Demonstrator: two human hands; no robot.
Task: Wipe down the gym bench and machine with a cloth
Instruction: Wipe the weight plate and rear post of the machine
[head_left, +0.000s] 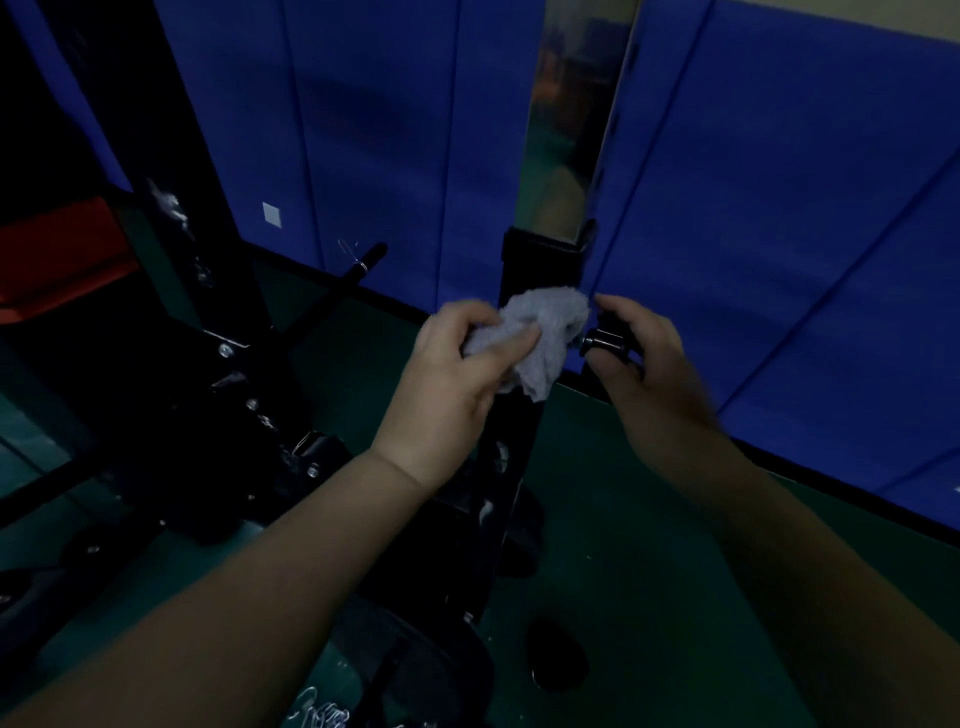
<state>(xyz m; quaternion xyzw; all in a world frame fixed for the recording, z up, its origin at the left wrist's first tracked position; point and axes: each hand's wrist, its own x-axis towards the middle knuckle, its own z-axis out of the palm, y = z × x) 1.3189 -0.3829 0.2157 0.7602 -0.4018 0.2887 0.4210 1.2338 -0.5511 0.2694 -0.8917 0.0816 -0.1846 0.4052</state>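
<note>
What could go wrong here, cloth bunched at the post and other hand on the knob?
1. The left hand grips the cloth bunched against the black upright; a loose fold hangs close to the knob and may snag.
2. The right hand holds that knob; turning or pulling it might release the adjustment.
3. Dim light could hide missed patches.

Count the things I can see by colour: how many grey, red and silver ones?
Grey: 1, the cloth in the left hand, against the black post.
Red: 1, the pad at the far left.
Silver: 1, the shiny upright above the post.
Total: 3
</note>
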